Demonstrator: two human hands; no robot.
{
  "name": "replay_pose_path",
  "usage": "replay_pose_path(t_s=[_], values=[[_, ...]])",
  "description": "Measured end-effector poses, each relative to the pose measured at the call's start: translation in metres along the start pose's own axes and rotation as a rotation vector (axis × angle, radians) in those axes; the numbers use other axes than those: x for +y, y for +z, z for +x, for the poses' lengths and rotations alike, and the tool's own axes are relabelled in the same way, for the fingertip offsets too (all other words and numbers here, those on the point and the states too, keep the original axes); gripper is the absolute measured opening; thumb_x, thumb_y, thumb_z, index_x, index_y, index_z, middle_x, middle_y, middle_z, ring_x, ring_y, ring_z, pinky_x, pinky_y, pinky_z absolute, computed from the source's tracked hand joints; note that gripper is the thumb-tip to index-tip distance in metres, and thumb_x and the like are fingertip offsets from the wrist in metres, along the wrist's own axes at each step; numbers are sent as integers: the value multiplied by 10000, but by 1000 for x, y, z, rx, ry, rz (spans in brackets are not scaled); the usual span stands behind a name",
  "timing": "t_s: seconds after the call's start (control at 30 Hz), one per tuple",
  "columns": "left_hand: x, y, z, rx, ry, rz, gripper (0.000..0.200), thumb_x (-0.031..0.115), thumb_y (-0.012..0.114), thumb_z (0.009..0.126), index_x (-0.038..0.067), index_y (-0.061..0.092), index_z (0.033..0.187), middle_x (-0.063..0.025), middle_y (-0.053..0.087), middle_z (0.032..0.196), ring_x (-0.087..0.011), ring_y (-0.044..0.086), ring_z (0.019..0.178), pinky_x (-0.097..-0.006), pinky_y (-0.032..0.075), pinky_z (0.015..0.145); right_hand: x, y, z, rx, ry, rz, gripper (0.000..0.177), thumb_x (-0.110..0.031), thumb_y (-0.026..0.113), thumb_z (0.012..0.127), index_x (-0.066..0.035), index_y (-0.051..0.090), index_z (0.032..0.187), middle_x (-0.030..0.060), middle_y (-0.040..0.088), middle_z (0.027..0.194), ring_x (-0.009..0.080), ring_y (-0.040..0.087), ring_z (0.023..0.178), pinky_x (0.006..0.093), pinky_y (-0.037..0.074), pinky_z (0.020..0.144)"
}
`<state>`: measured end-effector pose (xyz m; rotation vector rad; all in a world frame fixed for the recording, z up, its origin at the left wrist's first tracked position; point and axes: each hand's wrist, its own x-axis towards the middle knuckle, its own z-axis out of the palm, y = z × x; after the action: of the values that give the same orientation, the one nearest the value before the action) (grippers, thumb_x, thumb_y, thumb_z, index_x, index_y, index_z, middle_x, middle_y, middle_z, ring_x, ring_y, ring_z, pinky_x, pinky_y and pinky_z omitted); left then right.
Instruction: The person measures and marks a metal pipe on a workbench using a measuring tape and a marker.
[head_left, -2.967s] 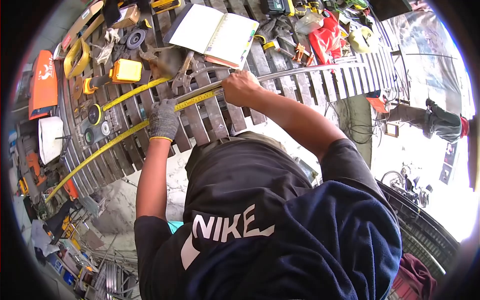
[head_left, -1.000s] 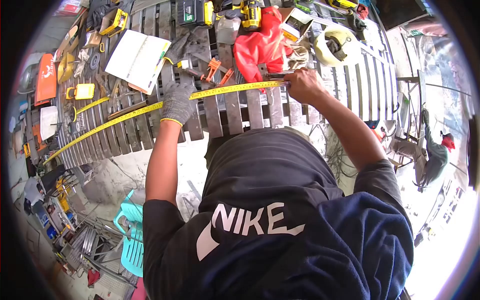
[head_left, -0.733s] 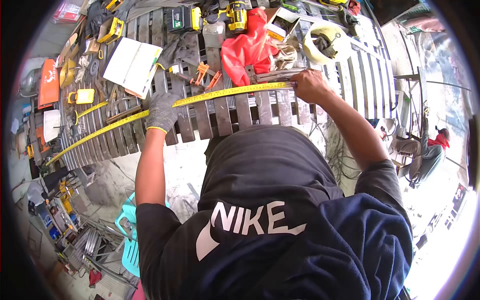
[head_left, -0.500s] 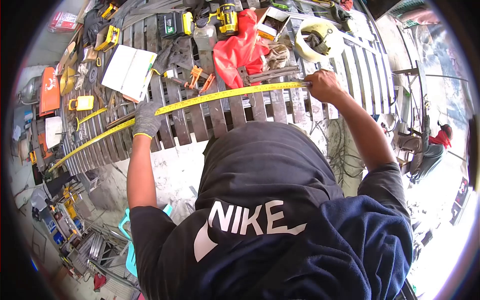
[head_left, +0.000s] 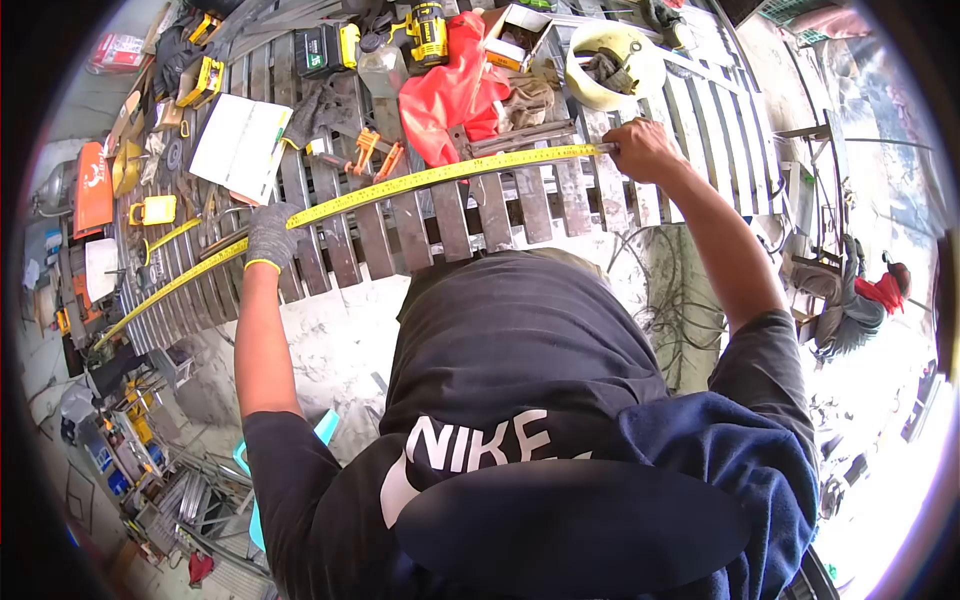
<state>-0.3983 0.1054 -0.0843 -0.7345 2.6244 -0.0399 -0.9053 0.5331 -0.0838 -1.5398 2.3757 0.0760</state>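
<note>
1. The yellow measuring tape [head_left: 540, 155] is stretched along the near edge of the slatted bench [head_left: 492, 210], its far left stretch reaching the bench's left end.
2. Its right end is pinched between the thumb and fingers of the right hand [head_left: 645, 152]; it is covered midway by the gloved left hand [head_left: 270, 238], whose finger closure cannot be told.
3. Light, thin, springy handling is to be expected, with slick faces and a readiness to twist or kink.
4. It is best taken by its flat faces, near the end, with sharp bending avoided.
</note>
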Motion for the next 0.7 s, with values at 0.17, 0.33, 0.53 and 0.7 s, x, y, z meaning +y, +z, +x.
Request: replay_pose_path(t_s=[0.17, 0.33, 0.53, 0.7], values=[[-2, 6, -6, 88, -14, -83, 338, 180, 861, 763, 103, 779, 1082, -179, 758, 1094, -408, 701, 1054, -518, 545, 962, -1, 1, 3, 7, -8, -3, 236, -118, 623, 885, -143, 827, 1002, 184, 776, 870, 374, 756, 865, 513, 573, 804], [-2, 12, -9, 133, -63, -129, 364, 146, 866, 808, 107, 771, 1157, -154, 757, 1144, -395, 693, 1115, -504, 525, 1029, 4, 4, 5, -50, -6, -26, 254, -137, 604, 955, -173, 828, 1070, 166, 789, 898, 331, 762, 864, 488, 585, 827], [0, 14, -9, 108, -59, -166, 388, 143, 864, 815, 119, 756, 1186, -162, 732, 1172, -403, 664, 1163, -493, 492, 1084, -4, -5, 0, -94, 57, -54, 251, -206, 608, 1032, -204, 828, 1153, 138, 810, 963, 303, 768, 876, 473, 599, 847], [4, 17, -12, 125, -102, -134, 396, 136, 852, 823, 121, 749, 1206, -151, 723, 1198, -390, 645, 1201, -496, 461, 1113, -5, -11, 2, -102, 44, -71, 251, -204, 611, 1024, -194, 825, 1156, 133, 812, 972, 300, 771, 896, 466, 602, 847]])
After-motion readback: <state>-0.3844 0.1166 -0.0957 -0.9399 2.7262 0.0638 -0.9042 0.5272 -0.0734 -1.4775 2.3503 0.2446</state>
